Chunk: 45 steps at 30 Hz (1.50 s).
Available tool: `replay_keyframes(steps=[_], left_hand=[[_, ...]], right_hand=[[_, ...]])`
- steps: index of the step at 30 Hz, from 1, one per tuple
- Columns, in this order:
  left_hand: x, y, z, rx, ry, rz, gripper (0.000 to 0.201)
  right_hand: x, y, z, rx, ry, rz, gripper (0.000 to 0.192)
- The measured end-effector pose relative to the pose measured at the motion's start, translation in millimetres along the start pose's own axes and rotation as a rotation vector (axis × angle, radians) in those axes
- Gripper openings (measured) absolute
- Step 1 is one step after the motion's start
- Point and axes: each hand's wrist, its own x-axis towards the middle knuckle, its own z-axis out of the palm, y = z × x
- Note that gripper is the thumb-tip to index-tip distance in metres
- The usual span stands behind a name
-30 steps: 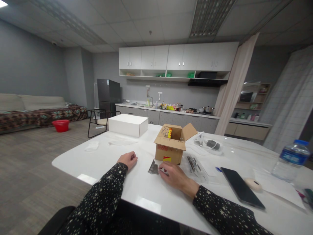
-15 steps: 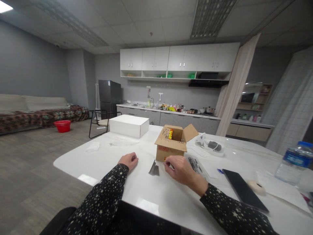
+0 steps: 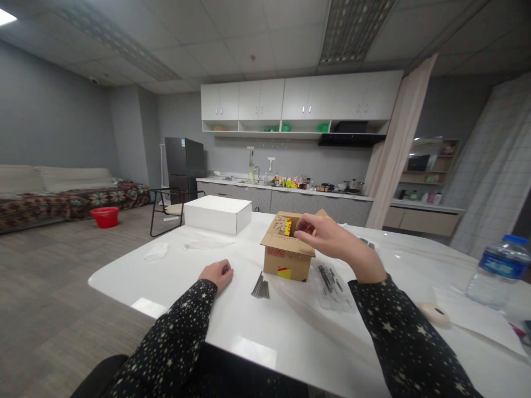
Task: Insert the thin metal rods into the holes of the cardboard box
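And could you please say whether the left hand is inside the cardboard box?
No, the left hand rests on the table, apart from the box.

On the view's clock face: red tub [image 3: 105, 217] at nine o'clock, dark fridge [image 3: 183, 160] at ten, pale curtain [image 3: 400, 138] at two, blue-capped bottle [image 3: 495, 271] past three

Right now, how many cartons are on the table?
2. One open brown cardboard box, with the right hand at its opening; one closed white carton farther back, to the left. The right arm may hide something small behind it.
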Motion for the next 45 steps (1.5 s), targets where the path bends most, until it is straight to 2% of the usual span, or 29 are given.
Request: replay_keyframes(steps=[4, 9, 15, 20, 28, 45], left_hand=[[-2, 3, -3.4, -0.006, 0.001, -0.005, 0.021], [-2, 4, -3.2, -0.002, 0.005, 0.000, 0.020], [0, 0, -0.5, -0.005, 0.007, 0.012, 0.021], [0, 1, -1.2, -0.014, -0.002, 0.008, 0.021], [-1, 2, -1.9, -0.018, 0.001, 0.008, 0.020], [0, 1, -1.3, -0.022, 0.001, 0.018, 0.020]], right_hand=[[12, 14, 0, -0.023, -0.026, 0.124, 0.015], [20, 24, 9, 0.026, -0.100, 0.159, 0.014], [20, 36, 14, -0.041, -0.158, 0.213, 0.017], [25, 43, 22, -0.072, -0.158, 0.189, 0.017], [26, 39, 26, -0.072, -0.146, 0.126, 0.014], [27, 43, 27, -0.119, -0.165, 0.157, 0.020]])
